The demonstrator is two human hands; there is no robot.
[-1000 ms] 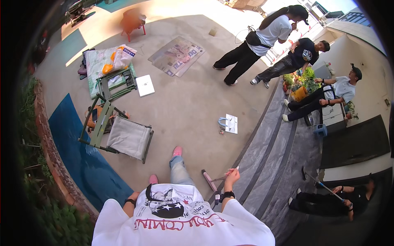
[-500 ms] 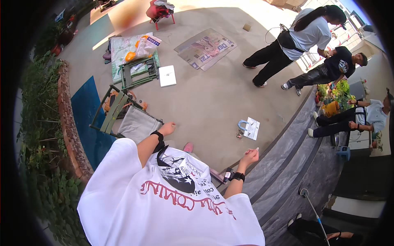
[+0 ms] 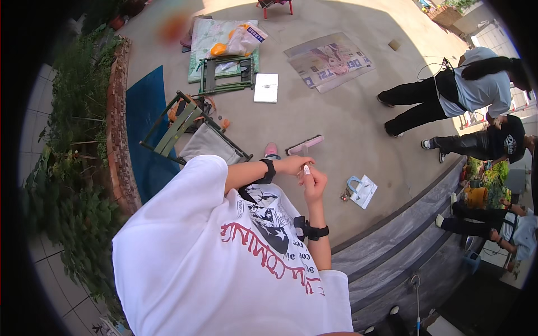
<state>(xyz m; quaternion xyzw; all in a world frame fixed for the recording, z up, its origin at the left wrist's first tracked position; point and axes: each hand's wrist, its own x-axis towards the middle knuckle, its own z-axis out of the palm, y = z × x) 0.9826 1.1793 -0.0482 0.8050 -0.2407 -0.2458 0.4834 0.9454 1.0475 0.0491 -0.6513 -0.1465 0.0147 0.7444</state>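
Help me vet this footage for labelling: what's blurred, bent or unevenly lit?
Head view throughout: hazy orange-red smudge, upper left, out of focus; broad dark grey steps bowed by fisheye distortion; pale grey concrete ground mostly shaded, sunlit at upper right.

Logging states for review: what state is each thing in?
Pink long-headed broom: held, ground contact unclear
Right hand: closed on broom
Left hand: grip unclear
Green-framed grey-fabric chair: unfolded
Green-framed folding chair: folded flat
White rectangular case: lying flat
Blue rectangular mat: spread flat
White blue-handled bag: posture unclear
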